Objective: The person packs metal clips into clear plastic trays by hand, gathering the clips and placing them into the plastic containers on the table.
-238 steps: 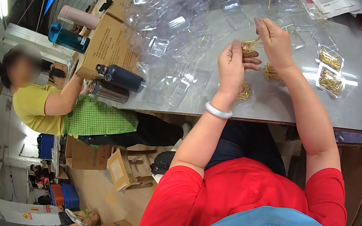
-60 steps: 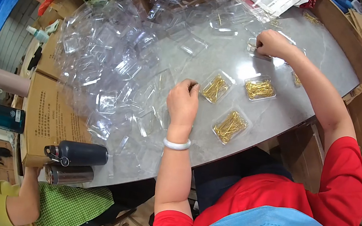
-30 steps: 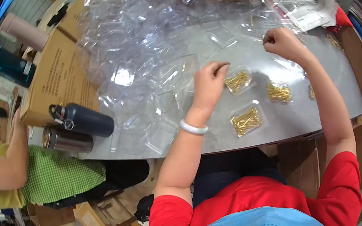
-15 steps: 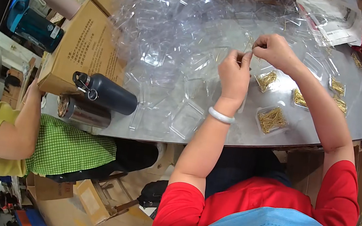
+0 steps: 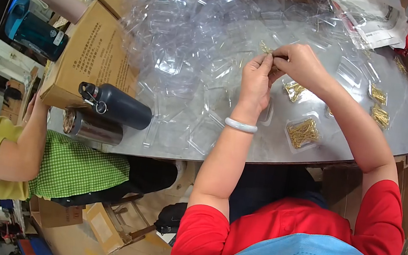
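My left hand (image 5: 256, 82), with a pale bangle at the wrist, is closed in a pinch above the grey table (image 5: 275, 153). My right hand (image 5: 300, 65) is pinched too, its fingertips touching those of the left. Thin gold-coloured wire pieces (image 5: 265, 47) stick out past the joined fingertips; their exact shape is too small to make out. Below my right forearm, a clear plastic tray (image 5: 303, 133) holds a heap of similar gold pieces. Another gold heap (image 5: 294, 91) lies just under my right hand, partly covered by it.
Clear plastic trays (image 5: 192, 34) pile up at the back left. More gold heaps (image 5: 380, 117) lie to the right. A dark bottle (image 5: 123, 107) and a steel cup (image 5: 93, 127) stand by a cardboard box (image 5: 94, 55). A co-worker in a green apron (image 5: 79, 166) is at left.
Both hands have moved a little left and stay together at the fingertips. My right hand has come down slightly and closer over the left. The co-worker looks unchanged.
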Demonstrator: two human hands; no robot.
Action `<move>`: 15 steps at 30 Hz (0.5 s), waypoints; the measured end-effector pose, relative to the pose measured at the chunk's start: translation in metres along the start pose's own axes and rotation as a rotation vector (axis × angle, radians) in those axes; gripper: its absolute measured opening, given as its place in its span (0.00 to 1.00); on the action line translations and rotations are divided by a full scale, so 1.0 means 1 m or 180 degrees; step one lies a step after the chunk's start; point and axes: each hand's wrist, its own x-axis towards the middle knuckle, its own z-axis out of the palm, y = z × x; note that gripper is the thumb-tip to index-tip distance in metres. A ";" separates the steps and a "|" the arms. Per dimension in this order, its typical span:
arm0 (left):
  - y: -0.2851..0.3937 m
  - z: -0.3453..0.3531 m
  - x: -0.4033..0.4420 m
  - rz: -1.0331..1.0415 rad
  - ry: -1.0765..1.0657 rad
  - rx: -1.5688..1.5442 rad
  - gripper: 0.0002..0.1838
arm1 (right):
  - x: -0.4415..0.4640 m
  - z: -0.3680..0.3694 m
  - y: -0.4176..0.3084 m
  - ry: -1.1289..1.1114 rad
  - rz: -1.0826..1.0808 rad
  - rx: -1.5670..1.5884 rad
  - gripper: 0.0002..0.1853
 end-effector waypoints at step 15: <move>-0.001 -0.012 0.004 -0.0794 -0.0564 -0.0628 0.14 | -0.020 0.005 0.026 0.0686 -0.1541 -0.1027 0.13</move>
